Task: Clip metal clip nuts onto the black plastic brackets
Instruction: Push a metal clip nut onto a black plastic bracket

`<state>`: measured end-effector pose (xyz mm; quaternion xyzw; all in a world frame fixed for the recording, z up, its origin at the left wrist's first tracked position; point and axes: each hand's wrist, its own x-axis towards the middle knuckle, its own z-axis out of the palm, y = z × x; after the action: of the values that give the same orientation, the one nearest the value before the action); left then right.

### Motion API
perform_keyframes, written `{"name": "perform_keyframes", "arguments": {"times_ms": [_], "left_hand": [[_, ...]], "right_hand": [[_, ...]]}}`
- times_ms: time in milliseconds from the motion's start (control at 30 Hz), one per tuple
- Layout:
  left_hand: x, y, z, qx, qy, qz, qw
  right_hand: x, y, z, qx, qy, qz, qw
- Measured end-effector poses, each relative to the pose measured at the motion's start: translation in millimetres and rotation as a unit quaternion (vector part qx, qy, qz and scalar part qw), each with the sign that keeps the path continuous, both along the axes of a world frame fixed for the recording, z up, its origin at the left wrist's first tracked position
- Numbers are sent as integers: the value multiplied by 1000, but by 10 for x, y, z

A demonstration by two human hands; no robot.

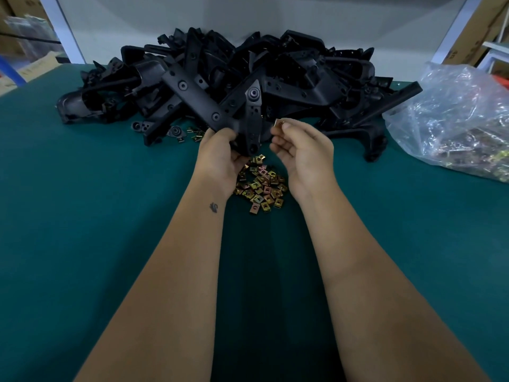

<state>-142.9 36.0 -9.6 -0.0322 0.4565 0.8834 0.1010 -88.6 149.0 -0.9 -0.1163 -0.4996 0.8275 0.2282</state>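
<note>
While left hand (220, 153) grips a black bracket (252, 119), right hand (300, 147) pinching one clip nut (278, 123); loose clip nuts (261, 186) below

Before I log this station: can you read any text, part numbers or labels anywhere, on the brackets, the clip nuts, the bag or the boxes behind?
No text reads clearly.
Brown cardboard boxes at the right edge: dark printed marks, too blurred to read.
Cardboard boxes at the upper left: marks too blurred to read.
Black plastic brackets, brass-coloured metal clip nuts, clear plastic bag: no lettering visible.
</note>
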Motion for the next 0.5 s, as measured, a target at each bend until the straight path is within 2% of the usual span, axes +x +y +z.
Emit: {"name": "perform_keyframes", "arguments": {"times_ms": [167,333,500], "left_hand": [[26,-3,11,-5,16,-19,1000],[65,-14,30,-26,44,-31,998],[83,-11,31,-37,46,-34,998]], "right_hand": [[2,-4,16,-22,7,11,1000],[18,-24,29,16,-7,13,1000],[24,-39,60,-8,5,20,1000]]}}
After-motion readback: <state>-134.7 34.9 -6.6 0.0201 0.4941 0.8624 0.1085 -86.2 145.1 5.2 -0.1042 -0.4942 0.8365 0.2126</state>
